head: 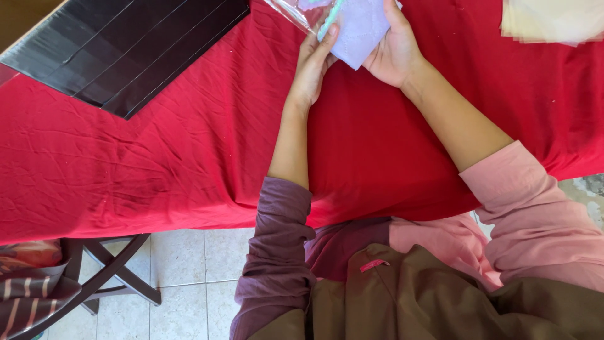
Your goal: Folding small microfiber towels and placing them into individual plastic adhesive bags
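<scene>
At the top of the head view both my hands meet over a table covered in red cloth (157,157). My right hand (393,53) grips a folded pale lilac fabric piece (360,28) from the right. My left hand (313,63) pinches its left edge, where a clear plastic bag (290,12) and a thin mint-green strip (329,20) also lie under my fingers. The top of the fabric piece and bag is cut off by the frame edge.
A flat black panel of overlapping sheets (135,47) lies at the table's far left. A stack of cream sheets (553,22) sits at the far right. Below the table's near edge are a dark wooden chair frame (104,277) with striped cloth (28,296), and a tiled floor.
</scene>
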